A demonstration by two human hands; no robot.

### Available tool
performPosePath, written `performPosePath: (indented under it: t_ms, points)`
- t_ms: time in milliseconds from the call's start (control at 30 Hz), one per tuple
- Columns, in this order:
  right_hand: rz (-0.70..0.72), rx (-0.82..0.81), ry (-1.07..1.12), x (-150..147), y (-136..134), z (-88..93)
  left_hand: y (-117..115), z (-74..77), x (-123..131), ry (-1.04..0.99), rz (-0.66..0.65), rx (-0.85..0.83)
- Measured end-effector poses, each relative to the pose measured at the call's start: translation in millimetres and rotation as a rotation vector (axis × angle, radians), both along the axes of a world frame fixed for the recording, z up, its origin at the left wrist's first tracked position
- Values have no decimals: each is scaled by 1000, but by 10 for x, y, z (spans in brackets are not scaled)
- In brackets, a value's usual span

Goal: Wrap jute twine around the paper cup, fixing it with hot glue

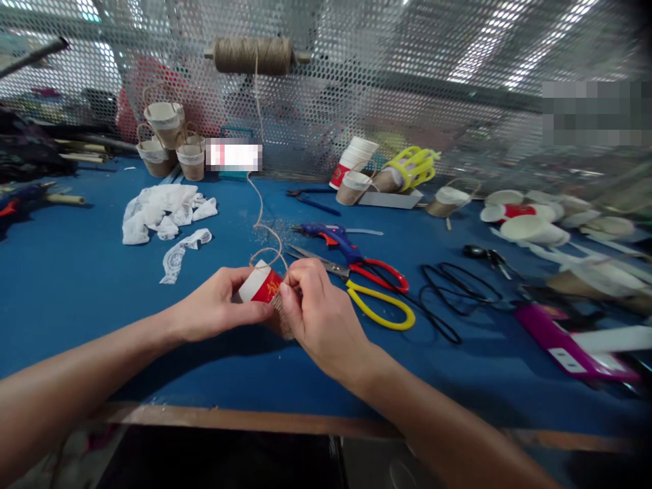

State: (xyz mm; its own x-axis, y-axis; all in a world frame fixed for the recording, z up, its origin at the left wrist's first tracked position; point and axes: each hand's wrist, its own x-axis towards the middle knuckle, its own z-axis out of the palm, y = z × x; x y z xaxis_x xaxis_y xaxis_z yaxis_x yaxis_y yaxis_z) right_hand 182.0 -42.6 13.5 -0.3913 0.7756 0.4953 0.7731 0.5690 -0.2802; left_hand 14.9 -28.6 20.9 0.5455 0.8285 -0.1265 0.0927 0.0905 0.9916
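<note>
My left hand point(224, 305) is closed around a red and white paper cup point(265, 284), which lies tilted above the blue table. The cup's lower part is wrapped in rows of brown twine. Against the cup's side, my right hand point(320, 312) pinches the twine point(262, 204) between thumb and fingers. From there the strand makes a loop above the cup and runs up to a large twine spool point(253, 56) on the mesh wall. Part of the cup is hidden by my fingers.
Right of my hands lie scissors point(377, 309) with red and yellow handles, a blue glue gun point(331, 236) and a black cord point(448, 292). White lace point(157, 210) is heaped at left. Twine-covered cups point(191, 159) stand behind it; stacked paper cups point(351, 163) stand farther right.
</note>
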Motion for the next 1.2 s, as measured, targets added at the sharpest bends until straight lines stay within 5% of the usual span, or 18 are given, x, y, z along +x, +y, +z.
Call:
performPosePath:
  t_ms: [300, 667, 1200]
  points:
    - [26, -6, -1, -1, 15, 25, -31, -54, 67, 65, 53, 32]
    - [139, -227, 305, 95, 68, 79, -27, -44, 85, 65, 26, 2]
    - [96, -348, 333, 97, 55, 109, -20, -69, 47, 36, -10, 49]
